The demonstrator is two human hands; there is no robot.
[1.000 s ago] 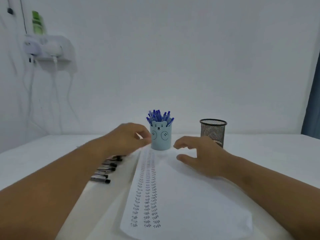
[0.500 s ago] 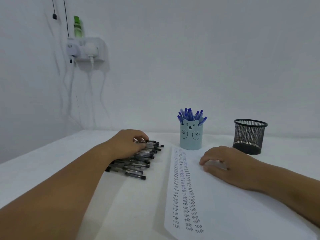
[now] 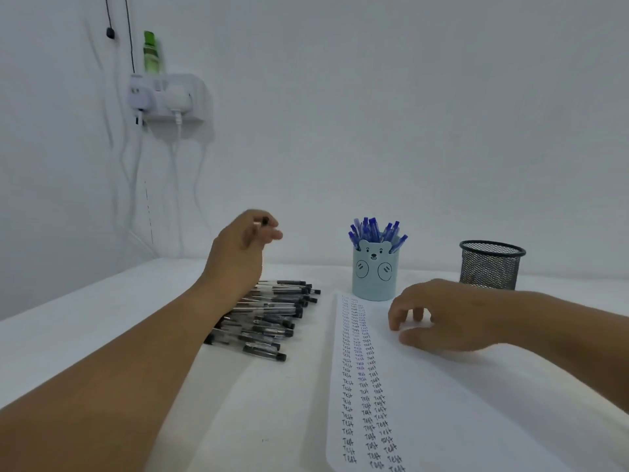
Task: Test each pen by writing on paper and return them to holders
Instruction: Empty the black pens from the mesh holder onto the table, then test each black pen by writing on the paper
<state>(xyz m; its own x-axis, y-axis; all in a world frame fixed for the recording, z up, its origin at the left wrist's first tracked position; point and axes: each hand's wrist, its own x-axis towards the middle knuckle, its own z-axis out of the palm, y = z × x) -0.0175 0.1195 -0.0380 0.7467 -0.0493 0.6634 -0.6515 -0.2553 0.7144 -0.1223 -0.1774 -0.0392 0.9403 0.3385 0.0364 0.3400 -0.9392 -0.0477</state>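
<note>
White wall behind, white desk (image 3: 85, 338) in front of us. On the wall at upper left we see a socket shelf (image 3: 170, 97) with plugs and white cables hanging down, and a green bottle (image 3: 149, 51) standing on top of it.

Left hand (image 3: 243, 247) is raised off the desk, above the far end of the pile of black pens (image 3: 269, 318). Its grip is curled round 1 black pen (image 3: 260, 223); only the dark tip shows past the fingers (blurred, so we cannot tell how the rest of the pen lies). The left forearm crosses over the near-left part of the pile.

The pile lies flat on the desk, left of the paper (image 3: 442, 403), pens roughly parallel with caps pointing right. The paper has 3 columns of handwritten "Test" along its left edge, running from the far end toward us.

Right hand (image 3: 439, 316) rests on the far part of the paper, right of the columns, fingers loosely bent with tips down on the sheet, holding nothing.

The light blue bear holder (image 3: 374, 277) stands upright just beyond the paper's far left corner, full of blue pens (image 3: 374, 229) sticking out. The black mesh holder (image 3: 490, 265) stands upright to its right, apart from it, behind the right hand; we cannot tell what is inside.
</note>
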